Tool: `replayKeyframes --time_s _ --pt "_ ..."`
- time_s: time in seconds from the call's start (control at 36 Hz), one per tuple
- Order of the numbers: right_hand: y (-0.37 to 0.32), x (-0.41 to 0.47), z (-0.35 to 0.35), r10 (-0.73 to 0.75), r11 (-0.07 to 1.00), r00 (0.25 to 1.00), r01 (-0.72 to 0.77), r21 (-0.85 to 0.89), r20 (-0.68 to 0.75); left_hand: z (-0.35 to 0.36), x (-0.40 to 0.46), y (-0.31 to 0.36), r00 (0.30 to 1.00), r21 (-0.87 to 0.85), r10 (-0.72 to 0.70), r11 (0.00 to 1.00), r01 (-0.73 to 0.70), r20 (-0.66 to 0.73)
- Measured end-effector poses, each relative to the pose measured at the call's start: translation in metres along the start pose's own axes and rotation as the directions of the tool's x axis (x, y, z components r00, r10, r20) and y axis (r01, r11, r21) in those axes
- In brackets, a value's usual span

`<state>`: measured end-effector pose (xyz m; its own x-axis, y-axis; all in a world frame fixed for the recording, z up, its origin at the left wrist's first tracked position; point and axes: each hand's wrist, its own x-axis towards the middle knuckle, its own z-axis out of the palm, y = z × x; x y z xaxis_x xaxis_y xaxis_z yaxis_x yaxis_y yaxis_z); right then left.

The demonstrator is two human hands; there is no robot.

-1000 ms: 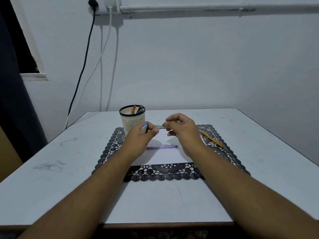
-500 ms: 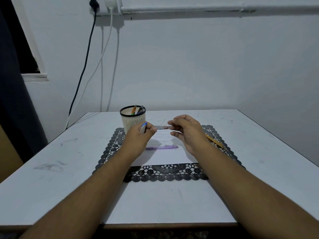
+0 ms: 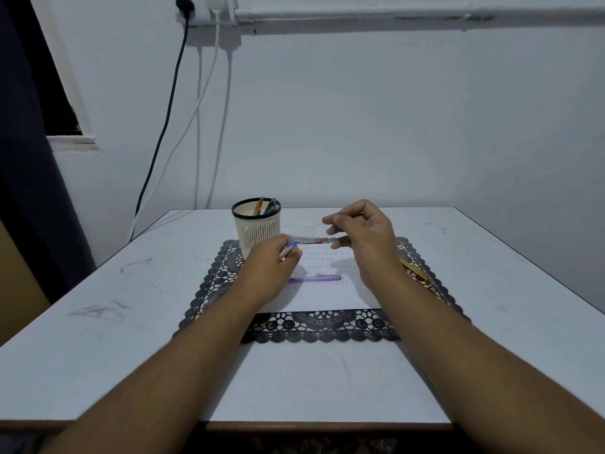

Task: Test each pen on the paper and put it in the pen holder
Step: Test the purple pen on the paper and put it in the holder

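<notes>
My left hand (image 3: pixel 273 263) grips a pen with a blue end (image 3: pixel 288 250) and also holds one end of a clear pen (image 3: pixel 306 238) above the paper. My right hand (image 3: pixel 363 231) pinches the clear pen's other end, by its red band, with thumb and fingers. The white paper (image 3: pixel 327 291) lies on a black lace mat (image 3: pixel 322 327). A purple pen (image 3: pixel 316 278) lies on the paper below my hands. A yellow pencil (image 3: pixel 417 271) rests on the mat behind my right wrist. The cream pen holder (image 3: pixel 257 227) with a black rim stands at the mat's far left, holding several pens.
The white table (image 3: pixel 98 339) carries faint scuff marks on its left side. Cables (image 3: pixel 170 103) hang down the wall from sockets at the upper left. A dark curtain (image 3: pixel 26 178) fills the left edge.
My right hand has drawn away to the right and risen slightly, exposing more of the clear pen between both hands. My left hand has stayed in place.
</notes>
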<state>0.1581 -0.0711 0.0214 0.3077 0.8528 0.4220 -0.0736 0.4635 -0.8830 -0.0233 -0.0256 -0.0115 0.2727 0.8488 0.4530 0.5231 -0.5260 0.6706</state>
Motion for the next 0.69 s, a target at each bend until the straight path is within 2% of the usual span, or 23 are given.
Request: replayKeyframes --time_s 0.17,0.31,0.69 --pt "0.001 -0.011 0.009 -0.162 0.978 0.983 0.172 -0.115 0.088 0.000 0.001 -0.003 1.000 -0.039 -0.021 0.999 0.021 0.012" --pt "0.001 -0.017 0.015 -0.226 0.953 0.964 0.248 -0.173 0.140 0.000 0.002 -0.002 0.999 -0.061 -0.034 0.997 0.036 0.026" --pt "0.006 -0.022 0.023 -0.222 0.940 0.959 0.258 -0.224 0.176 0.000 0.000 -0.002 0.999 -0.049 -0.030 0.998 0.031 0.034"
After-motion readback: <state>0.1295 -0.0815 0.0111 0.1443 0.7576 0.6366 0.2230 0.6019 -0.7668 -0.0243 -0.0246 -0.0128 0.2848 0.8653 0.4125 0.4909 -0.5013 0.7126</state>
